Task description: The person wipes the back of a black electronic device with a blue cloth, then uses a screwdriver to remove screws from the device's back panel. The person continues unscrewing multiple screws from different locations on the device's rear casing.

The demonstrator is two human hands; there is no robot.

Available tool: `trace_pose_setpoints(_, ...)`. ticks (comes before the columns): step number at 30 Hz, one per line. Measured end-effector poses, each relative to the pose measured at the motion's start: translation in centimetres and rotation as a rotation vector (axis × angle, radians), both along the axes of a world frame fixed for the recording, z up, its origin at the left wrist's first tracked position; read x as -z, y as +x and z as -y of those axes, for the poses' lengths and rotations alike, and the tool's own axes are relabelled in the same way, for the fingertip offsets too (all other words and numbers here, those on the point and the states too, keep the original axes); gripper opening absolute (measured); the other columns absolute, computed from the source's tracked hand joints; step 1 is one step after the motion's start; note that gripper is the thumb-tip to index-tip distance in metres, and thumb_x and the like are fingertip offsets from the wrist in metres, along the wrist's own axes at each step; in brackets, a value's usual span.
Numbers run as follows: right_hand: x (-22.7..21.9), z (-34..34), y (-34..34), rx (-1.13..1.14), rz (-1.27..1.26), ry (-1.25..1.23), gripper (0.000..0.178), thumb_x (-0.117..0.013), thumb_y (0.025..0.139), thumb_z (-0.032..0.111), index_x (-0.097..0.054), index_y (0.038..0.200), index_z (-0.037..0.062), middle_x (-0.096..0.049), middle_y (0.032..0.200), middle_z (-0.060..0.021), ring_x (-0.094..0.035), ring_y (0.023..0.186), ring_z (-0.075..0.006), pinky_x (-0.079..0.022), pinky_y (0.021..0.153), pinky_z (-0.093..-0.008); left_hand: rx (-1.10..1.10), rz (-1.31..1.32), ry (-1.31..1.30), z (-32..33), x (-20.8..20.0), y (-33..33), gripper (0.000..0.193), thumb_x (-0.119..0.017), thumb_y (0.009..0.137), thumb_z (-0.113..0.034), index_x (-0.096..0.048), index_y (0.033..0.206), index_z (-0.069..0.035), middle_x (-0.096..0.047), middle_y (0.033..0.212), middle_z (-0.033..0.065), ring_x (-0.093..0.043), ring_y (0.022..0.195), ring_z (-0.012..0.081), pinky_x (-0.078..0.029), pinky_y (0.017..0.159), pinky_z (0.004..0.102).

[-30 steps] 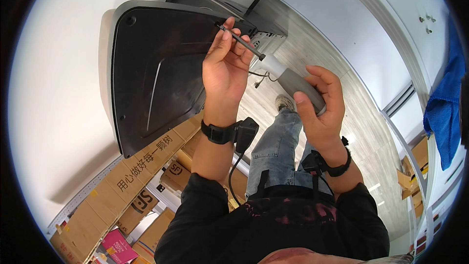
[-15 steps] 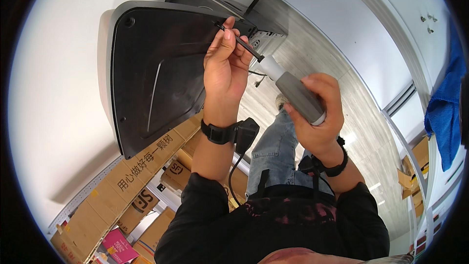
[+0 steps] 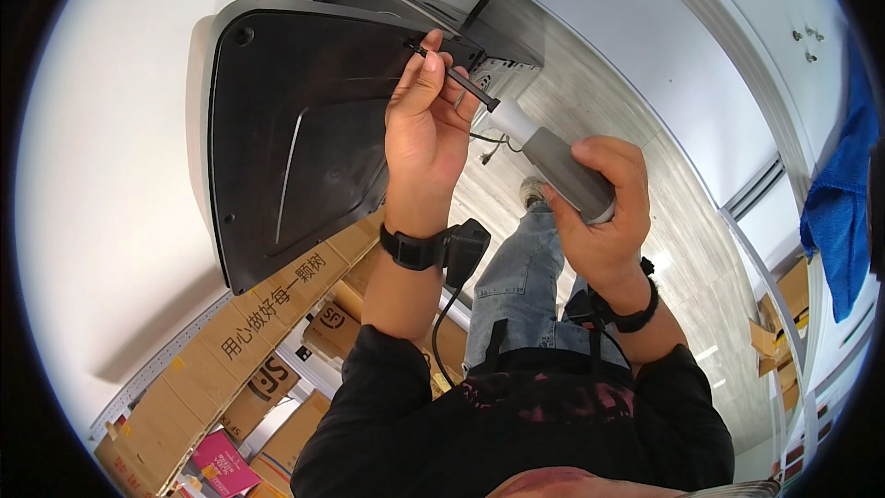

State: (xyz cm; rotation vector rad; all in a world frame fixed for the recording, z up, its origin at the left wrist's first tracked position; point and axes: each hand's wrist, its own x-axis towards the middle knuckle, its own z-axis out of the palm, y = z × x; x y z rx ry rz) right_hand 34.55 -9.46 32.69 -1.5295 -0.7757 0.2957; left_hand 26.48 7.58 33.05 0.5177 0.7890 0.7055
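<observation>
R hand [image 3: 604,212] gripped grey screwdriver [image 3: 553,161], L hand [image 3: 426,124] pinched its shaft; tip at black panel [image 3: 295,138], 1 o'clock edge. Step: driving screw; next likely needs steady axial push.

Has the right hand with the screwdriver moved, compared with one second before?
Yes. The right hand shifted slightly away from the black panel, lower right in view; the screwdriver tip stays at the panel's edge.

Only 1 view, worn on the person's head, looks steeply down along the torso and both forearms, which enter from the lower edge. It sits close to the left hand [image 3: 426,134] and right hand [image 3: 604,221]. Fisheye bending curves the white table [image 3: 101,203] and floor [image 3: 678,249] toward the dark rim.
</observation>
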Motion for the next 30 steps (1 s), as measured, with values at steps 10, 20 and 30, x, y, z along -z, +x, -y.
trace_pose_setpoints(10, -0.9, 1.5, 0.4, -0.190, -0.749, -0.085, 0.041, -0.069, 0.080, 0.012, -0.051, 0.115, 0.0023, -0.060, 0.098, -0.0120, -0.059, 0.082, -0.0152, -0.047, 0.070, -0.0265, 0.020, 0.035, 0.020, -0.1, 0.3, -0.4, 0.036, -0.059, 0.089, -0.009, -0.049, 0.123, -0.002, -0.061, 0.092, 0.0025, -0.059, 0.085, 0.0123, -0.051, 0.075, 0.0216)
trace_pose_setpoints(20, 0.3, 0.5, 0.2, -0.012, -0.073, 0.002, 0.041, -0.070, 0.067, -0.008, -0.056, 0.104, 0.0020, -0.059, 0.097, -0.0136, -0.060, 0.085, -0.0240, -0.048, 0.072, -0.0305, 0.041, 0.052, 0.017, 0.0, -0.1, -0.2, 0.032, -0.055, 0.091, -0.010, -0.050, 0.121, -0.002, -0.060, 0.095, 0.0042, -0.059, 0.089, 0.0162, -0.052, 0.078, 0.0261)
trace_pose_setpoints(30, 1.0, 1.0, 0.1, -0.041, 0.066, -0.026, 0.042, -0.070, 0.069, -0.004, -0.056, 0.108, 0.0046, -0.052, 0.112, -0.0130, -0.057, 0.084, -0.0224, -0.047, 0.068, -0.0295, 0.007, 0.022, 0.061, 0.2, 0.5, -0.1, 0.031, -0.056, 0.091, -0.010, -0.050, 0.120, -0.001, -0.063, 0.093, 0.0041, -0.065, 0.083, 0.0157, -0.059, 0.074, 0.0336)
